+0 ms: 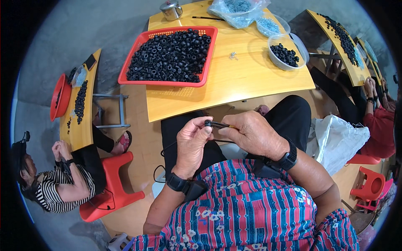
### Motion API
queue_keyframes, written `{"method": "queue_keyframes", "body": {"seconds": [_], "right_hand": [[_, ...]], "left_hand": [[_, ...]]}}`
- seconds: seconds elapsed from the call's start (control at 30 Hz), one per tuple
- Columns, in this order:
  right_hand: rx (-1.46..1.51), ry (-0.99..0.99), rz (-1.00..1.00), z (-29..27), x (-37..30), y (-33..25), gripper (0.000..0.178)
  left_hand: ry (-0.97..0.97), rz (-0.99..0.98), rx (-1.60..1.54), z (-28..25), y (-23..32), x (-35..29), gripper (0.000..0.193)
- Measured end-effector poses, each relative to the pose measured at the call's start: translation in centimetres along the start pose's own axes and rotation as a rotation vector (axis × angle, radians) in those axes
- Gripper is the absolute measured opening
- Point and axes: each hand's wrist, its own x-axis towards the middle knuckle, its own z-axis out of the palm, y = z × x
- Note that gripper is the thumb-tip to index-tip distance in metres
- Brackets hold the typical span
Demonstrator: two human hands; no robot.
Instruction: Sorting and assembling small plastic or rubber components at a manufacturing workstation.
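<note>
Above my lap, just off the table's near edge, my left hand [192, 142] pinches a small black round part [207, 123] between thumb and fingertips. My right hand [255, 131] grips a slim dark tool with a yellowish section, which looks like tweezers [220, 124]; its tip meets the black part. Whether anything tiny sits at that tip is too small to tell. Beyond my hands, a red basket [211, 54] heaped with similar black hollow parts stands on the yellow table [247, 81]. A clear bowl [284, 66] holding more black parts stands at the table's right.
Tiny silvery pieces [233, 55] lie mid-table. Pale blue small pieces fill a clear tub [268, 26] and plastic bag [237, 11] at the back, near a metal mug [171, 10]. People sit at tables on both sides. A white sack [341, 140] stands to my right.
</note>
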Motion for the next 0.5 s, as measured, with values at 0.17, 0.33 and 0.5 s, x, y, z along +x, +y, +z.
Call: {"method": "queue_keyframes", "body": {"seconds": [0.17, 0.33, 0.5], "right_hand": [[0.021, 0.012, -0.008, 0.3, 0.0, 0.2, 0.019], [-0.045, -0.018, 0.056, -0.1, -0.2, -0.7, 0.020], [-0.043, -0.007, 0.133, 0.2, -0.3, -1.0, 0.021]], "left_hand": [[0.032, 0.065, 0.248, 0.2, 0.9, 0.0, 0.024], [0.021, 0.112, 0.372, 0.3, 1.2, -0.1, 0.026], [0.035, 0.220, 0.487, 0.7, 1.2, 0.1, 0.025]]}}
